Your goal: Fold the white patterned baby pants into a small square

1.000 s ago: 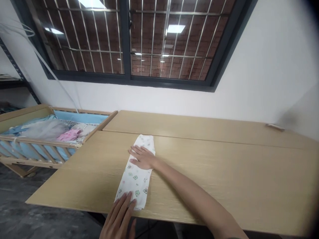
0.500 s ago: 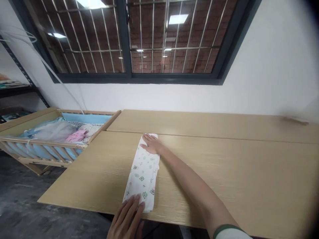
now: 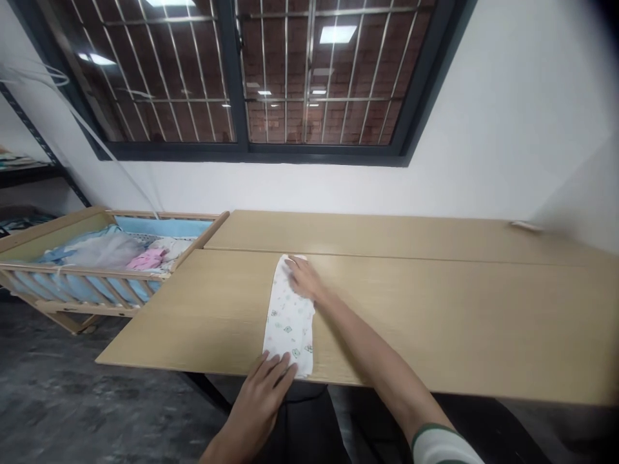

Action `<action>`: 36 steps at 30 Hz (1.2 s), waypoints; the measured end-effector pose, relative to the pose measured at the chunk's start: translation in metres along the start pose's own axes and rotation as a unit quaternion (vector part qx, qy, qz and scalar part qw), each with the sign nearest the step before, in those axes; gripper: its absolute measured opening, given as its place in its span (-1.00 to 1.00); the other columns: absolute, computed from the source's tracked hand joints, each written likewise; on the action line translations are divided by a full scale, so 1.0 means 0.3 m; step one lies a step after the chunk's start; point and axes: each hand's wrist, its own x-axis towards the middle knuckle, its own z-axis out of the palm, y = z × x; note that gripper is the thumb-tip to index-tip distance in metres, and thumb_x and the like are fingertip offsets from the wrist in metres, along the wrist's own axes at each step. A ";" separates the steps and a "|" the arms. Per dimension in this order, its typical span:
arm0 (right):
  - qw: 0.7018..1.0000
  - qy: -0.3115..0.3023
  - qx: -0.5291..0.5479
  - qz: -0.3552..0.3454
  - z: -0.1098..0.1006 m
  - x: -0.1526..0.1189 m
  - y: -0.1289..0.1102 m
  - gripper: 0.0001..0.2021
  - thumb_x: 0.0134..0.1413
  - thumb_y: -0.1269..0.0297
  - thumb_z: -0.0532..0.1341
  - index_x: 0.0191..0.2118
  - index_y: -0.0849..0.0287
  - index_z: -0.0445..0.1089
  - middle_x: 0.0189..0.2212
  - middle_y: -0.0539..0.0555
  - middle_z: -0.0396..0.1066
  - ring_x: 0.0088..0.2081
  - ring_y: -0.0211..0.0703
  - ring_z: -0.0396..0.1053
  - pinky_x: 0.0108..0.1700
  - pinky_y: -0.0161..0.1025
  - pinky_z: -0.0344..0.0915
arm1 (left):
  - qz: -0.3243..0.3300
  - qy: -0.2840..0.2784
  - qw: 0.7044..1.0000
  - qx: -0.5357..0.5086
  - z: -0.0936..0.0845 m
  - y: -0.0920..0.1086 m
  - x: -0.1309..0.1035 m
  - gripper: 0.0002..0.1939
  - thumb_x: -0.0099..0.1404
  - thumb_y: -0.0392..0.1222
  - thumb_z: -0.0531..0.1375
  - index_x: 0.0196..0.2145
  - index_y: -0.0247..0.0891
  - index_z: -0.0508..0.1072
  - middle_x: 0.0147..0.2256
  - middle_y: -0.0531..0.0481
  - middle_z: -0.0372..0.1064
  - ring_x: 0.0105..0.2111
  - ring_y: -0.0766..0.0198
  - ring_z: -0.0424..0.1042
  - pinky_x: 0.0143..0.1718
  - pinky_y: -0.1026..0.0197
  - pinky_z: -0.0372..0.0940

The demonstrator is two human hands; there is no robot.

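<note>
A white folded cloth (image 3: 289, 322) with small green and grey prints lies lengthwise on the light wood table (image 3: 435, 316). Across its near end rests my left hand (image 3: 265, 386), fingers stretched out and slightly apart by the table's front edge. At the far end, my right hand (image 3: 304, 280) is bent over the cloth with its fingers drawn together on it. Motion blurs those fingertips a little. The cloth's left edge curves near the top.
A wooden crib (image 3: 97, 277) with blue lining and bundled fabrics stands left of the table. Behind the table is a white wall with a barred window (image 3: 242, 154). A small pale object (image 3: 527, 226) lies at the back right. Dark shelving (image 3: 39, 174) stands far left.
My right hand has gone from flat to fingers drawn together at the cloth's far end. The cloth's left edge now bows. The view has shifted, showing more floor below the table.
</note>
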 end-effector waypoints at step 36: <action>0.949 0.004 0.297 0.105 -0.312 -0.473 -0.283 -0.70 0.38 0.01 0.10 0.00 0.09 0.37 -0.22 0.05 0.51 -0.26 -0.12 0.44 -0.19 -0.24 0.31 | -0.186 0.137 0.916 -0.329 -0.213 -0.196 0.282 -0.68 0.42 0.03 0.18 -0.02 -0.20 0.50 -0.05 -0.11 0.52 -0.04 0.13 0.51 0.01 0.08 0.44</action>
